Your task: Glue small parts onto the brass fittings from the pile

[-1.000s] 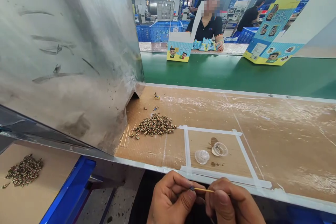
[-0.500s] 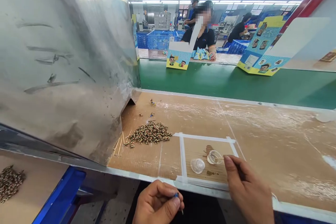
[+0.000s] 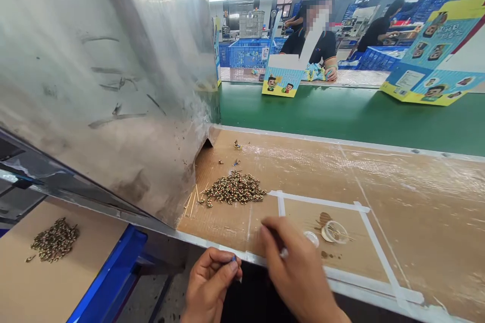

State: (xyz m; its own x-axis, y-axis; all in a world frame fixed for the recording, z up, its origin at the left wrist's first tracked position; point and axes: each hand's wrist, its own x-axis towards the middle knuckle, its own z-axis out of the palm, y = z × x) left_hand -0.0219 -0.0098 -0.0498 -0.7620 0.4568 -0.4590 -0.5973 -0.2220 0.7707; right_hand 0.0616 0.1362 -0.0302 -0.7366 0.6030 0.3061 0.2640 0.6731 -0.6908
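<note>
left hand (image 3: pixel 207 285) pinches a tiny blue-tipped piece (image 3: pixel 234 259), right hand (image 3: pixel 299 272) blurred.

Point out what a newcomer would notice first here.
A large scuffed steel sheet fills the left of the view, leaning over the bench. On the cardboard-covered bench, a heap of tiny beaded pieces lies beside a white-taped square holding clear plastic cups. At the near edge, the left hand pinches a small blue-tipped piece.

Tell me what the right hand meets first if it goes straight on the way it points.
The heap of small speckled parts looks first in line for the right hand, past the cardboard bench top. Depth is unclear, so the hand might pass above it.
</note>
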